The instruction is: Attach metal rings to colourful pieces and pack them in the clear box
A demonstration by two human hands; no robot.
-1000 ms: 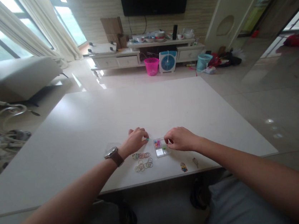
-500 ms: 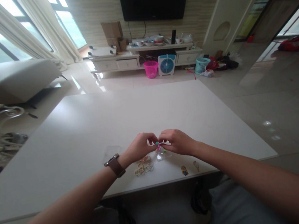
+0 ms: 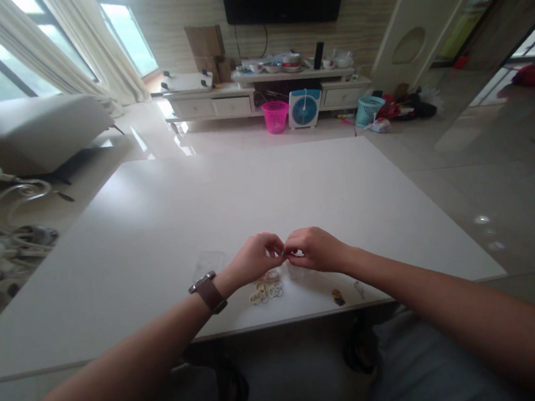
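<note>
My left hand (image 3: 261,256), with a brown-strapped watch at the wrist, is closed in a pinch. Its fingertips meet those of my right hand (image 3: 312,249), which is pinched too. Between them shows a speck of a small green item (image 3: 282,254); its kind is too small to tell, and fingers cover most of it. Beneath the right hand lies a clear plastic box (image 3: 297,270), partly hidden. Close to the left hand are a pile of pale rings like small hair ties (image 3: 261,294) and a pinkish bunch of rings (image 3: 270,275).
A clear plastic lid or tray (image 3: 210,260) lies beyond the watch. Near the front edge of the white table (image 3: 247,190) are a yellow-and-blue cartoon figure (image 3: 338,297) and a small pale piece (image 3: 359,290). Past the table stand a pink basket (image 3: 276,118) and a blue fan (image 3: 305,109).
The pink and green bits seen below the fingertips are now mostly out of sight. Both hands stay together, fingertips touching. The whole view has shifted slightly.
</note>
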